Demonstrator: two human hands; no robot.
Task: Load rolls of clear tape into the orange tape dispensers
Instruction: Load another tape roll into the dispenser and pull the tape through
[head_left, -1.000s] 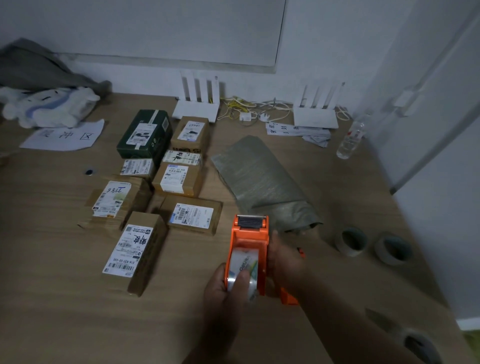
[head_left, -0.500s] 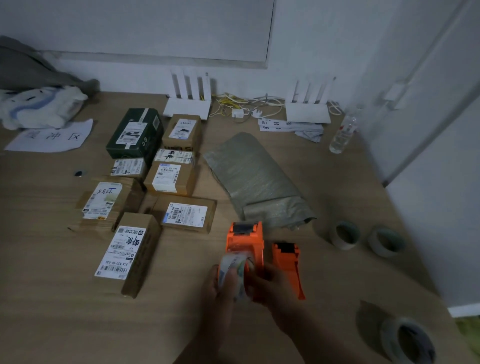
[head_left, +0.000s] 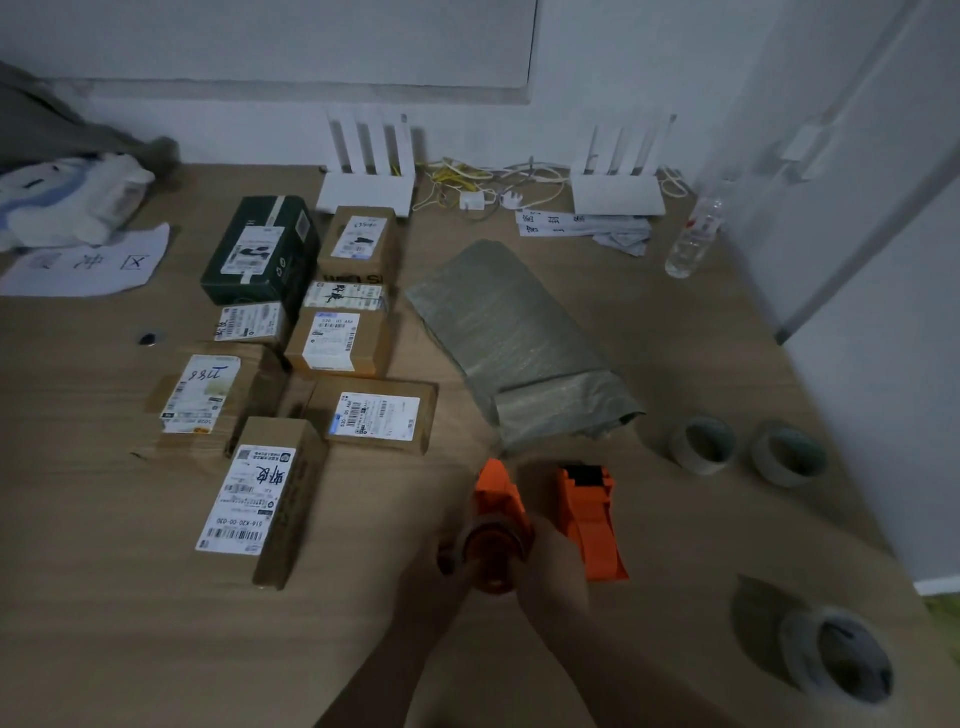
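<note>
I hold an orange tape dispenser low over the table with both hands. My left hand grips its left side, where a clear tape roll sits around the orange hub, blurred. My right hand grips the dispenser's right side. A second orange tape dispenser lies on the table just to the right, untouched. Two tape rolls stand further right, and a larger clear roll lies near the front right.
Several labelled cardboard parcels and a dark green box fill the left middle. A grey-green bag lies behind the dispensers. Two white routers, cables and a plastic bottle stand along the back wall.
The dispenser in my hands has come down from upright and turned onto its side, the roll's hub now facing up. The second dispenser has come into view beside it.
</note>
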